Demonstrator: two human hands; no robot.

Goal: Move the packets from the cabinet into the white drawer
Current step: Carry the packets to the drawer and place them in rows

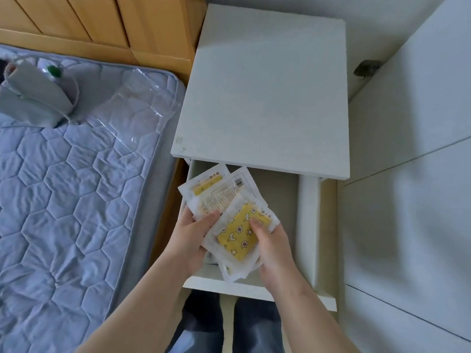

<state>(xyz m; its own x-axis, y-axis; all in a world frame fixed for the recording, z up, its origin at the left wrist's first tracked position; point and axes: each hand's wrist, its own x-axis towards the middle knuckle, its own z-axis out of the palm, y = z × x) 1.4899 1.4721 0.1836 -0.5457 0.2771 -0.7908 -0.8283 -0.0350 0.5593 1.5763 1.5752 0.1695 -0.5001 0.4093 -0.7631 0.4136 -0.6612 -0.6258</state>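
Over the open white drawer (309,225) of a white bedside unit I hold a fanned stack of packets (224,194). They are clear and white sachets, and the top one (240,236) shows a yellow pad printed with stars and flowers. My left hand (190,240) grips the stack's left edge, thumb on top. My right hand (274,248) grips the yellow packet from the right, thumb pressed on its face. The stack's lower layers are hidden under the top packet, and it hides part of the drawer floor.
The bedside unit's white top (262,93) overhangs the drawer's back. A bed with a quilted blue mattress (63,200) lies left, carrying a grey cloth bundle (33,93) and clear plastic wrap (137,103). White cabinet panels (413,200) stand right. My legs are below the drawer front.
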